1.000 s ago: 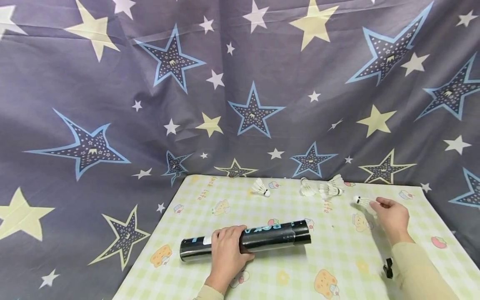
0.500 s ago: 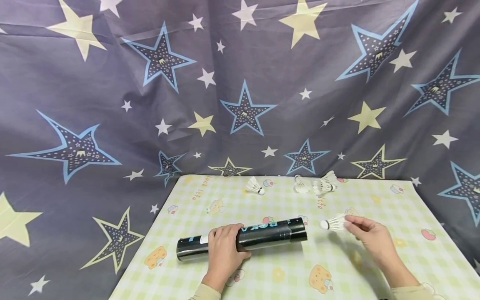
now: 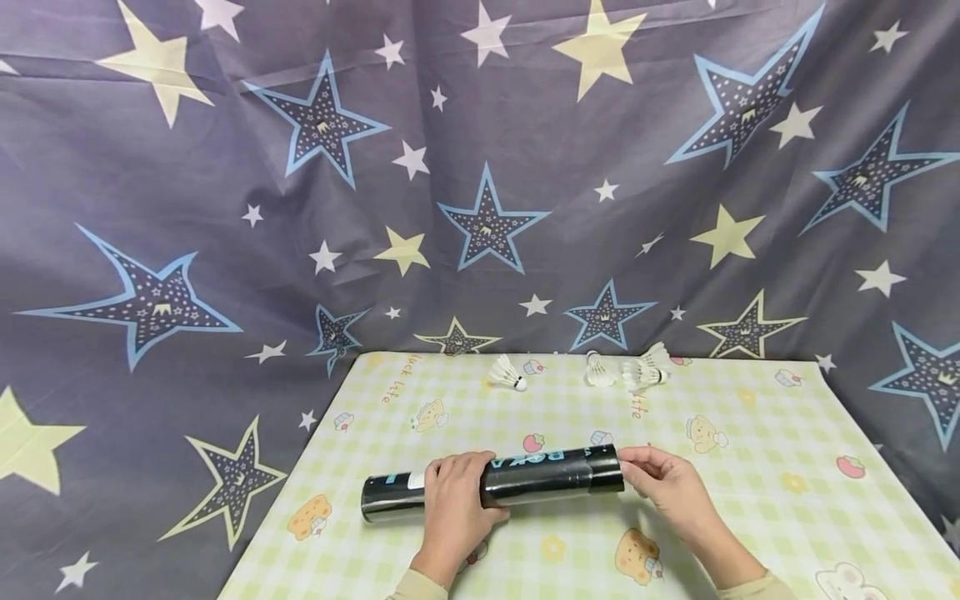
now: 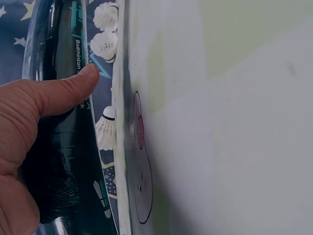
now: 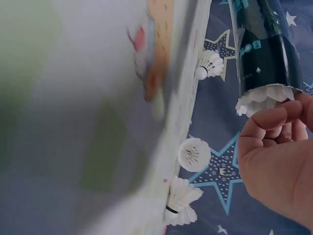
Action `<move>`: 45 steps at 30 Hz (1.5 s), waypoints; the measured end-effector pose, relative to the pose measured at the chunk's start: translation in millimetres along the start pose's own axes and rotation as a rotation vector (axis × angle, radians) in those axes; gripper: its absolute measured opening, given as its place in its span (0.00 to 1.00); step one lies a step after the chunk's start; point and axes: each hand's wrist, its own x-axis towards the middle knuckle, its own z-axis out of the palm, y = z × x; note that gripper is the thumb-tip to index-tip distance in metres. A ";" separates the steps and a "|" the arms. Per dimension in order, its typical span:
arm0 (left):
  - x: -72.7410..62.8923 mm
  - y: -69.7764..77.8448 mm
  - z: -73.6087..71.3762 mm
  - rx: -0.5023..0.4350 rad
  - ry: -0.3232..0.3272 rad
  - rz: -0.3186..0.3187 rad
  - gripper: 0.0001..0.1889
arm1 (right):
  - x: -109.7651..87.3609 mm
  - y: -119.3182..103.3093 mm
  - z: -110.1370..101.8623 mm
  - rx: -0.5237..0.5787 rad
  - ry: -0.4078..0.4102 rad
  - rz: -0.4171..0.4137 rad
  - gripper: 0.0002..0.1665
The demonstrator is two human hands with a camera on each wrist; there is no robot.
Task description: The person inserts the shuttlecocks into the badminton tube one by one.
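Note:
A black badminton tube [image 3: 536, 477] with blue lettering is held low above the table, tilted slightly up to the right. My left hand [image 3: 459, 504] grips it around the middle, thumb along its near side, as the left wrist view also shows. At the tube's open right end is my right hand [image 3: 667, 483], fingertips right at the rim. The right wrist view shows a shuttlecock [image 5: 261, 100] inside that mouth, only its white feather edge sticking out. My right thumb and fingers pinch this edge; the cork end is hidden in the tube.
Along the table's back edge lie several loose shuttlecocks: a single one [image 3: 508, 374] left of centre, another [image 3: 600, 369] farther right, and a close cluster [image 3: 647, 368] beside it. A checked cloth [image 3: 720, 517] covers the table. Behind hangs a dark star-patterned curtain [image 3: 420, 317].
My right hand has brought a shuttlecock from the table's right side leftward to the tube, and its cork end has gone into the mouth. The left hand and tube have barely moved.

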 end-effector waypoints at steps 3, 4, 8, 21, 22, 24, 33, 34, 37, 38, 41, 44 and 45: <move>-0.1 -0.6 0.0 -0.001 0.000 -0.006 0.46 | -1.5 1.3 3.4 0.064 -0.016 0.051 0.18; 0.0 -0.8 -0.2 -0.003 0.003 -0.008 0.46 | -2.2 1.7 3.9 0.081 -0.019 0.067 0.17; 1.4 -1.7 -1.2 -0.011 0.019 -0.013 0.47 | -4.3 3.9 6.3 0.070 -0.014 0.084 0.18; 1.9 -0.8 -5.6 -0.054 0.052 -0.051 0.47 | -5.8 5.8 13.2 -0.106 -0.031 0.067 0.18; 1.9 -0.5 -5.8 -0.056 0.053 -0.053 0.47 | -5.8 5.6 12.4 -0.096 -0.059 0.075 0.19; 2.0 0.0 -6.0 -0.059 0.053 -0.057 0.47 | -6.3 5.3 10.6 -0.074 -0.111 0.080 0.21; 1.7 -1.2 -4.9 -0.048 0.072 -0.040 0.48 | -7.5 6.3 5.3 -0.005 -0.327 0.035 0.22; 1.6 -0.8 -5.2 -0.051 0.073 -0.037 0.48 | -7.8 6.0 5.9 0.005 -0.358 0.031 0.22; 1.2 1.3 -6.0 -0.056 0.066 -0.031 0.48 | -8.1 5.6 9.6 0.029 -0.435 0.028 0.20; 1.0 2.1 -6.4 -0.058 0.061 -0.031 0.48 | -8.4 5.6 11.1 0.034 -0.451 0.026 0.19; 0.5 3.6 -6.7 -0.051 0.049 -0.034 0.48 | -9.2 5.8 15.1 0.039 -0.460 0.035 0.18; 0.5 3.5 -6.3 -0.048 0.050 -0.036 0.48 | -9.6 6.4 16.2 0.039 -0.456 0.047 0.19; 0.3 3.4 -6.0 -0.048 0.052 -0.035 0.48 | -9.6 6.6 16.4 0.039 -0.454 0.047 0.18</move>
